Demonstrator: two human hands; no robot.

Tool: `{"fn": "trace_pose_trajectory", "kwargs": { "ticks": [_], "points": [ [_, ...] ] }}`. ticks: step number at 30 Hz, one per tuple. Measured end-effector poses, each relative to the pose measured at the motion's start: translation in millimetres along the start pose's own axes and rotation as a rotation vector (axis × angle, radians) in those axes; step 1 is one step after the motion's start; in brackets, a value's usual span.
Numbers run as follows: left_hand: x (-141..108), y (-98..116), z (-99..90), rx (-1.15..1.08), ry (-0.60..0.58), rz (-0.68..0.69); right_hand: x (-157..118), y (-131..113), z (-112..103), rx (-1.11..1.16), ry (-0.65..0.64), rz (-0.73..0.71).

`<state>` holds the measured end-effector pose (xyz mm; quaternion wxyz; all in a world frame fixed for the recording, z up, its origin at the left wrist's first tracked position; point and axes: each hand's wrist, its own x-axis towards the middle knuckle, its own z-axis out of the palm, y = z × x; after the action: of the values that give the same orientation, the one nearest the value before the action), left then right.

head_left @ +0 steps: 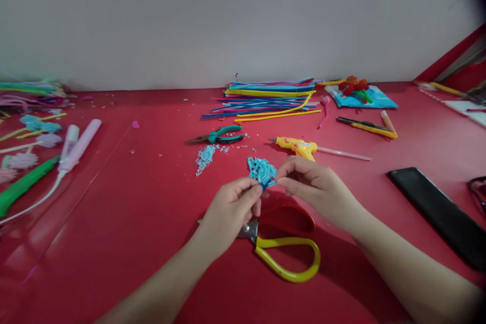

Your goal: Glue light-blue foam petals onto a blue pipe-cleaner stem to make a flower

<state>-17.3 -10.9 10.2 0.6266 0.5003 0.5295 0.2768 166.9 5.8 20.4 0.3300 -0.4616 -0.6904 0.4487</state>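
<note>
My left hand (237,200) is closed in a pinch on a small dark blue pipe cleaner piece (266,186). From the right, my right hand (313,179) pinches a short light blue pipe cleaner piece (272,183) against it. Just beyond my fingertips lies a heap of cut light blue pipe cleaner pieces (261,168). Under and between my hands are scissors (288,260) with one yellow and one red handle loop; my left hand hides part of their blades. A yellow glue gun (298,147) rests behind my right hand.
Teal-handled pliers (224,135) and light blue fluff (205,158) lie ahead on the red table (132,223). Behind them is a bundle of pipe cleaners (269,92). A pink hot tool (79,146) and green-handled tool (30,185) lie left; a black phone (436,212) lies right.
</note>
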Motion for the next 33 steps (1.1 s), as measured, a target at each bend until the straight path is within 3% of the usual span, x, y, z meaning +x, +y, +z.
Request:
{"fn": "trace_pose_trajectory", "kwargs": {
  "ticks": [19,33],
  "points": [
    [-4.7,3.2,3.2,0.089,0.017,-0.003,0.6,-2.3,1.9,-0.276,0.056,-0.11],
    [-8.1,5.1,8.8,0.119,0.132,0.069,-3.8,-5.5,4.0,-0.304,0.079,-0.145]
  ]
}}
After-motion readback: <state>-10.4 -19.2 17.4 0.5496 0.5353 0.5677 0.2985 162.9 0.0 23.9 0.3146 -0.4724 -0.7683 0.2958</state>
